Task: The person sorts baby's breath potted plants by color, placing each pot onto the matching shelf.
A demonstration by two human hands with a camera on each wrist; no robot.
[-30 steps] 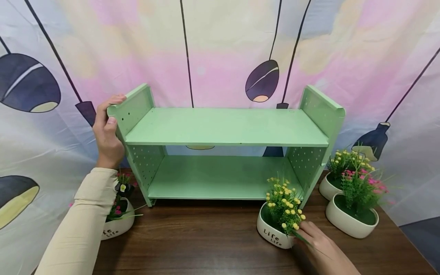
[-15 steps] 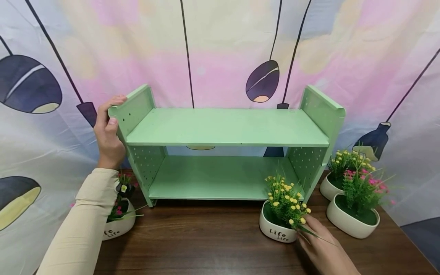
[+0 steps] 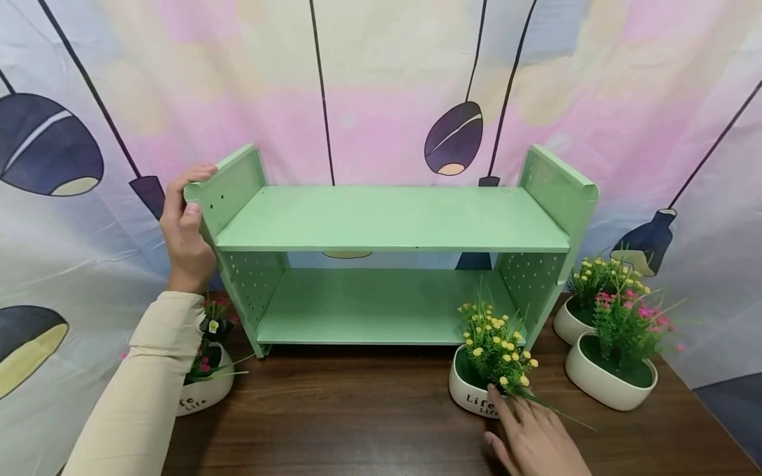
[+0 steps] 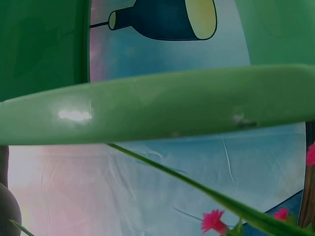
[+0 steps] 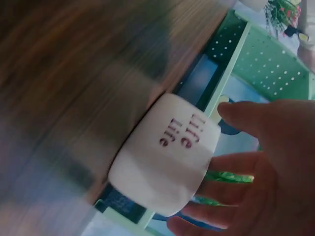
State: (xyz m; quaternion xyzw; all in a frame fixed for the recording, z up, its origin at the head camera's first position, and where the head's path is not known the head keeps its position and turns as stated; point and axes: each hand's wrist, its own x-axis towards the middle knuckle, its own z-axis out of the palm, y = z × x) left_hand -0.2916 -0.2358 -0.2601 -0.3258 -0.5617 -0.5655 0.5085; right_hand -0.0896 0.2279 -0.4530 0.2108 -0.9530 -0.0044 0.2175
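A light green two-tier shelf stands at the back of the wooden table. My left hand holds the upper front corner of its left side panel, with the thumb at the front edge. In the left wrist view the rounded green edge crosses the picture. Before the shelf's right end sits a white oval pot marked "Life", with yellow artificial flowers. My right hand reaches to its front right, fingertips at the rim and thumb apart. The right wrist view shows the hand with fingers extended beside the pot.
Two more white pots stand right of the shelf: one with pink flowers, another with yellow flowers behind it. At the left, a pot with pink flowers is partly hidden by my left sleeve. A patterned curtain hangs behind.
The pot of yellow flowers has shifted slightly right and back and now stays put. My right hand has moved from its right side round to its front, fingers spreading. The left hand stays in place.
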